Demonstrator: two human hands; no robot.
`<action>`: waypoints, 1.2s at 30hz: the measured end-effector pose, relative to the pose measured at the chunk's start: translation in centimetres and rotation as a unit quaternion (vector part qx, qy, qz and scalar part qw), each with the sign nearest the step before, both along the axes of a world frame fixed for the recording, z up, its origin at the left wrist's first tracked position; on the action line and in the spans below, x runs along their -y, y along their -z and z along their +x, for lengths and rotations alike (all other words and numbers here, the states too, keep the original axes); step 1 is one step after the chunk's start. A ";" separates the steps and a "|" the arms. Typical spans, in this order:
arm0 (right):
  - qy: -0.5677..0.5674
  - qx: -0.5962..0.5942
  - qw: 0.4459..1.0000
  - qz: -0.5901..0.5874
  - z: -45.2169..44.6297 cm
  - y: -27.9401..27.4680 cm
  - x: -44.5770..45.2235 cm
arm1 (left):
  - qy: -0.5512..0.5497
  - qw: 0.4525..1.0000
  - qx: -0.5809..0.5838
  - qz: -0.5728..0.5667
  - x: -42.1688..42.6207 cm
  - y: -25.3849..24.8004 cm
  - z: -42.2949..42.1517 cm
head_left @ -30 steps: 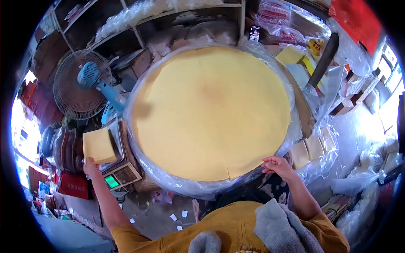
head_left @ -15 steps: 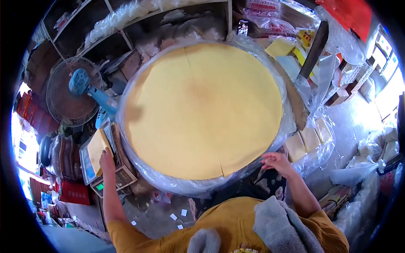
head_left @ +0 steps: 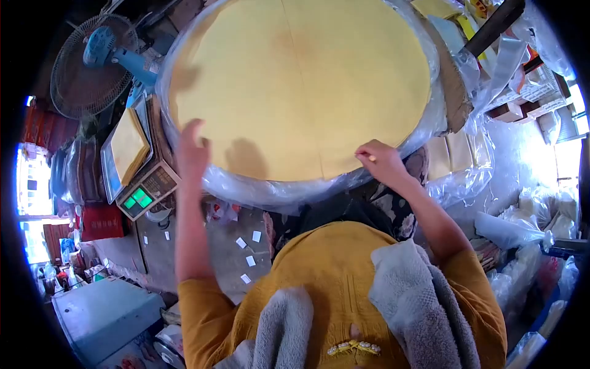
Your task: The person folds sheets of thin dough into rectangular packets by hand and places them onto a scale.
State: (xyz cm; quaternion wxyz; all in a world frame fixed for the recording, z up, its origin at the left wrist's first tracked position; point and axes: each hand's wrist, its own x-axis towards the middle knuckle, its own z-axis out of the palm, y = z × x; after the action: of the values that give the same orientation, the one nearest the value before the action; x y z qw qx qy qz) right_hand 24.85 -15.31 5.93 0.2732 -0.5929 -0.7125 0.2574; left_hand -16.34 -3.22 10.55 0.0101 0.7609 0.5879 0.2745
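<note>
In front of me lies a large round yellow surface (head_left: 295, 86) with a thin seam down its middle and clear plastic (head_left: 246, 187) round its edge. My left hand (head_left: 193, 150), slightly blurred, is at its near left edge, thumb apart from the fingers and nothing visible in it. At the near right edge is my right hand (head_left: 384, 163), its fingers curled into a pinch. A small pale bit shows at those fingertips, too small to name. A stack of yellow sheets (head_left: 128, 147) rests tilted on a scale (head_left: 147, 192) with a lit green display, left of my left hand.
A blue fan (head_left: 101, 49) stands at the back left. Plastic-wrapped yellow stacks (head_left: 452, 154) lie at the right. Small white paper pieces (head_left: 250, 261) are scattered on the floor. A pale blue box (head_left: 104, 313) is at lower left. Grey towels (head_left: 424, 289) hang over my chest.
My left hand has left the yellow stack on the scale and moved right to the round surface's edge. My right hand has shifted inward. The view has tipped downward.
</note>
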 end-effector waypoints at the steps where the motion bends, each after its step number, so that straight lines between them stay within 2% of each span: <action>1: -0.034 0.051 0.997 0.036 -0.5 0.5 -0.4 | 0.060 0.998 0.032 0.001 0.9 2.1 1.9; 3: -0.102 0.151 0.978 0.105 -1.4 2.5 -0.8 | 0.097 0.989 0.110 -0.027 3.3 4.7 6.0; 7: -0.161 0.283 0.930 0.169 -2.8 4.3 -1.0 | 0.146 0.984 0.095 -0.023 5.9 8.1 9.8; 13: -0.183 0.335 0.906 0.182 -3.2 5.3 -1.6 | 0.159 0.977 0.131 -0.046 7.4 8.9 10.8; 23: -0.151 0.322 0.905 0.232 -3.7 6.1 -2.3 | 0.177 0.975 0.130 -0.026 8.6 7.8 13.1; 28: -0.160 0.328 0.901 0.232 -3.6 5.9 -3.0 | 0.190 0.970 0.150 -0.032 9.3 8.9 14.8; 31: -0.154 0.241 0.945 0.158 -2.9 4.8 -4.3 | 0.206 0.966 0.148 -0.055 9.9 9.1 15.3; 34: -0.071 0.087 0.993 -0.026 -2.0 2.2 -5.4 | 0.232 0.957 0.156 -0.073 9.8 9.9 16.3; 36: -0.050 -0.001 0.988 -0.145 -1.2 0.8 -6.2 | 0.260 0.952 0.153 -0.052 9.4 9.9 17.5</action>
State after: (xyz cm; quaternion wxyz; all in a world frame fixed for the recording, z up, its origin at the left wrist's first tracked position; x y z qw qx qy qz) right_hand 23.68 -9.07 5.15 0.1719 -0.5893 -0.6964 0.3717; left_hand 1.18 -12.58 0.66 0.2107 0.8350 0.3745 0.3438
